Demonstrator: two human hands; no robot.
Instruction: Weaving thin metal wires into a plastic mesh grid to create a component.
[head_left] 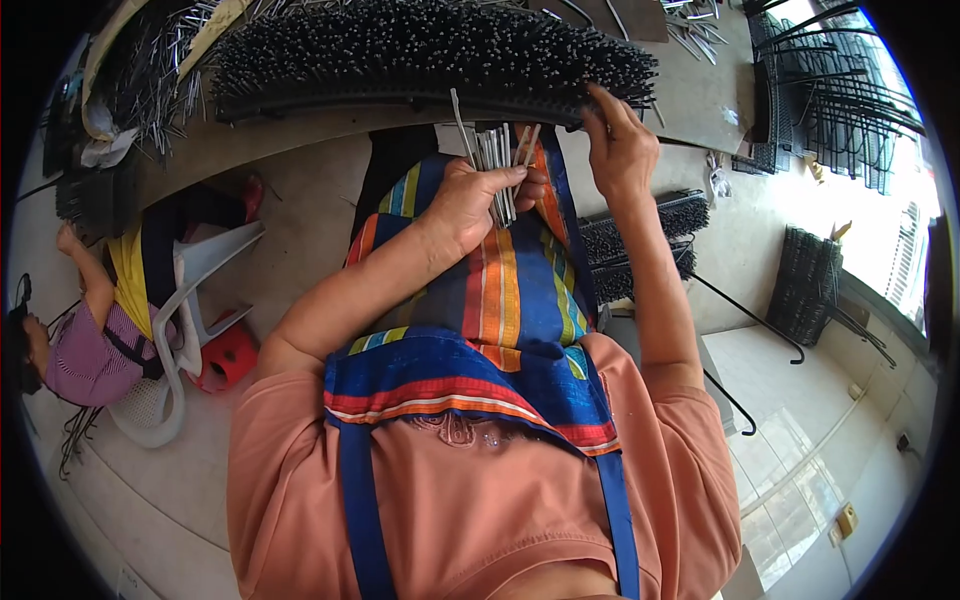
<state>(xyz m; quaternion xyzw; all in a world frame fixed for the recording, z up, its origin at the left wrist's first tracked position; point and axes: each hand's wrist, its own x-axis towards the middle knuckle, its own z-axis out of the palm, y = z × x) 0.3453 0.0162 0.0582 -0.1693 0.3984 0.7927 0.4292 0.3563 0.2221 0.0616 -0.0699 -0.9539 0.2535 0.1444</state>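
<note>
My left hand (pixel 462 208) is closed around a bundle of thin silvery metal rods (pixel 490 150), held upright over my lap, with one longer rod leaning out to the left. A long black rack (pixel 420 104), densely filled with short dark upright pins, lies along the near edge of the table. At its right end is my right hand (pixel 628 150). Its thumb and index finger come together at the rack's front edge; whatever they pinch is too small to make out.
Loose metal rods (pixel 165 75) lie piled on the table (pixel 690 95) at the far left. Black wire racks (pixel 830 110) stand at the right. More black bristly racks (pixel 640 235) with hooked rods sit below. A co-worker (pixel 95 340) works at the left near a white plastic chair (pixel 180 370).
</note>
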